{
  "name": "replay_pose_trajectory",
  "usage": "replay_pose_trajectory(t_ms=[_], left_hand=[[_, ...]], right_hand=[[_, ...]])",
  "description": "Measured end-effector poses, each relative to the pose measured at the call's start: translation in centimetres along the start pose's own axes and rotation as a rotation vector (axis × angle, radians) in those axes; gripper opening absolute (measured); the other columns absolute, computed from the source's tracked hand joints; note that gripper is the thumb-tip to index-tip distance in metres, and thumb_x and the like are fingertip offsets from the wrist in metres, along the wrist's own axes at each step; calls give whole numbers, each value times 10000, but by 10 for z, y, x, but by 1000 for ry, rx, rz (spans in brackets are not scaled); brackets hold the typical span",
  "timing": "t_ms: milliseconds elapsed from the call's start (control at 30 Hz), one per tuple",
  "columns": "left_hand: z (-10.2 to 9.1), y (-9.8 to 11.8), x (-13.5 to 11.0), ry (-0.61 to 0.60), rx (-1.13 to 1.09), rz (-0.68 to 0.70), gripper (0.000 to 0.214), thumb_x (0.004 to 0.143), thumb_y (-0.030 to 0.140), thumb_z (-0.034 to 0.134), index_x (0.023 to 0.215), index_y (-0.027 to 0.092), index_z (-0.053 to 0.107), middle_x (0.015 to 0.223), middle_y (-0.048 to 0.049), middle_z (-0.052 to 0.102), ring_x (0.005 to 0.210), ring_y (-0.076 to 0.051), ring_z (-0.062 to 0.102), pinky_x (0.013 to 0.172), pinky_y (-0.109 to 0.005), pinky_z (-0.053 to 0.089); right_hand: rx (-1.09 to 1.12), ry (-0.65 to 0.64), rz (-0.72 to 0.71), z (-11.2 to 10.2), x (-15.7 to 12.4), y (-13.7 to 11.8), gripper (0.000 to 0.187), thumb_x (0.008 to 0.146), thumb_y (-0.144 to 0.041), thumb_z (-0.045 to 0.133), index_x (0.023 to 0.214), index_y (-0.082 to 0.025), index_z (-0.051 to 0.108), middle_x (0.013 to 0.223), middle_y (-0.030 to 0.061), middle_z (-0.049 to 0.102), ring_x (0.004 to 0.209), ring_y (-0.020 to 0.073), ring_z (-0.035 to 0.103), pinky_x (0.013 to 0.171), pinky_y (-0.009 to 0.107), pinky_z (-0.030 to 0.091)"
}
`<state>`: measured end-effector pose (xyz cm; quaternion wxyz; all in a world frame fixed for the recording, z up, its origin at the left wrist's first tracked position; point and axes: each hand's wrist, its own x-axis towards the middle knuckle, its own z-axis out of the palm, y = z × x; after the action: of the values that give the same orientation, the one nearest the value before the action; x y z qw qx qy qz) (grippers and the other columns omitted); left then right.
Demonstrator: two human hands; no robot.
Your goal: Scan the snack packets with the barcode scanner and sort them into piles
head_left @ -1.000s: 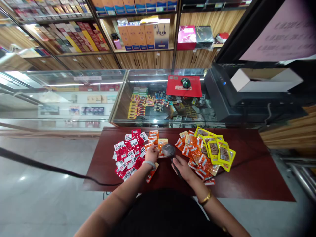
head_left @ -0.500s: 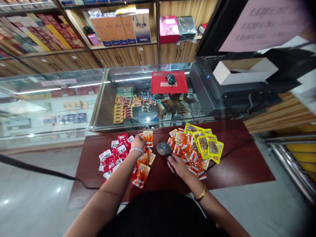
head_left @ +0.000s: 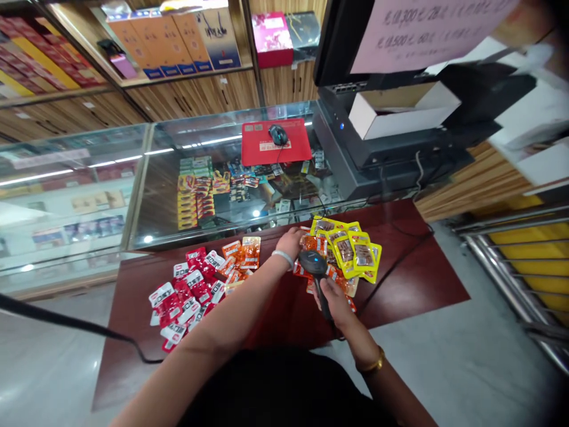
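Note:
My right hand is wrapped around the handle of a dark handheld barcode scanner, whose head hangs over the orange packets. My left hand is at the left edge of the right-hand pile, its fingers curled onto an orange snack packet; the fingertips are partly hidden. Yellow snack packets lie on and beside that pile. Left of my hands, a second group of orange packets lies next to a spread heap of red and white packets, partly covered by my left forearm.
The packets lie on a dark red tabletop against a glass display counter. On the glass are a red mouse pad and a black mouse. A dark machine carries a white open box. A metal rack stands right.
My left hand has moved right, from the left orange packets to the right-hand pile. The scanner has shifted over the orange packets there. The view has turned slightly right.

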<state>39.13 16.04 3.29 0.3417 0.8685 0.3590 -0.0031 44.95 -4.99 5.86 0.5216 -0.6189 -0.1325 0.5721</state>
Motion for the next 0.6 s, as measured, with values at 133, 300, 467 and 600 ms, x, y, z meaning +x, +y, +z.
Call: replay_pose_trajectory(t_ms=[133, 300, 467, 600], left_hand=[[7, 11, 14, -137, 158, -55, 593, 703, 180, 725, 1265, 199, 537, 1233, -141, 549, 1125, -262, 559, 975, -348, 419], [8, 3, 0, -160, 139, -131, 483, 709, 235, 726, 1162, 138, 589, 1143, -172, 608, 1091, -279, 583, 962, -344, 416], [-1, -33, -40, -30, -175, -275, 215, 821, 288, 597, 980, 173, 687, 919, -91, 696, 882, -217, 637, 826, -297, 455], [-14, -68, -79, 139, -317, -512, 214, 867, 320, 532, 875, 159, 672, 743, -41, 660, 723, -166, 603, 705, -260, 442]], right_hand=[[51, 67, 14, -19, -6, 1, 515, 739, -725, 592, 732, -221, 490, 560, -31, 516, 399, 94, 405, 375, 221, 308], [51, 63, 30, -20, -11, 11, 497, 737, -713, 603, 773, -230, 493, 569, -37, 514, 405, 101, 402, 386, 227, 305], [-2, -28, 54, -4, -10, 23, 483, 744, -697, 605, 783, -229, 491, 563, -48, 502, 406, 92, 399, 381, 212, 298], [-131, -175, 4, 18, -6, 25, 408, 818, -626, 575, 873, -223, 559, 582, -47, 503, 446, 97, 417, 409, 208, 315]])
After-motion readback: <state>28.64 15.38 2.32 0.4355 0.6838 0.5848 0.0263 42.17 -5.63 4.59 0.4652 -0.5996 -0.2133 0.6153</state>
